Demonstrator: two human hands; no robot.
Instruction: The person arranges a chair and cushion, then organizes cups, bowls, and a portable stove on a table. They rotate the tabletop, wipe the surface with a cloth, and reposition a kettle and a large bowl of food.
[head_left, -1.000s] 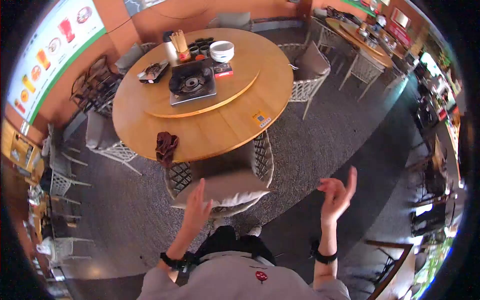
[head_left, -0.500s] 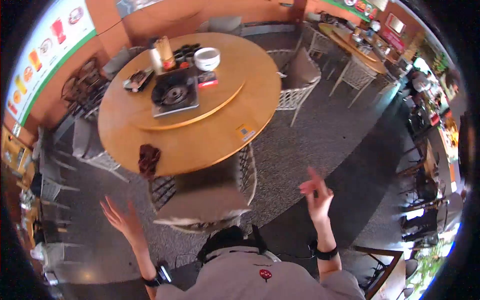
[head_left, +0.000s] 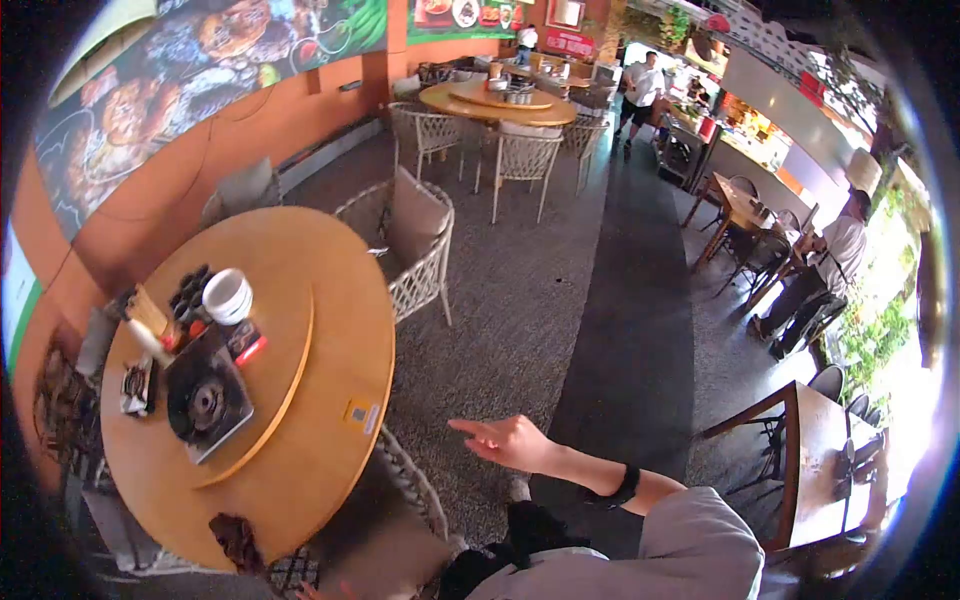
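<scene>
My right hand [head_left: 505,443] hovers over the floor to the right of a round wooden table [head_left: 345,340]. Its index finger points left, the other fingers are loosely bent, and it holds nothing. Of my left hand [head_left: 322,592] only blurred fingertips show at the bottom edge, by the cushioned chair [head_left: 395,535]; the rest is out of frame. A crumpled dark red cloth [head_left: 236,540] lies on the table's near edge. On the raised turntable stand a portable gas stove [head_left: 207,397], a stack of white bowls [head_left: 227,297], dark cups [head_left: 190,288] and a chopstick holder [head_left: 150,318].
A wicker chair [head_left: 405,250] stands at the table's right side. Farther back is another round table [head_left: 450,105] with chairs. A dark floor strip [head_left: 630,330] runs toward a person [head_left: 643,90]. Another person [head_left: 835,260] stands at right, beyond a wooden table [head_left: 825,460].
My view has swung right, so the table now sits farther left. My right hand has turned to point left across my front. My left hand has dropped almost out of frame.
</scene>
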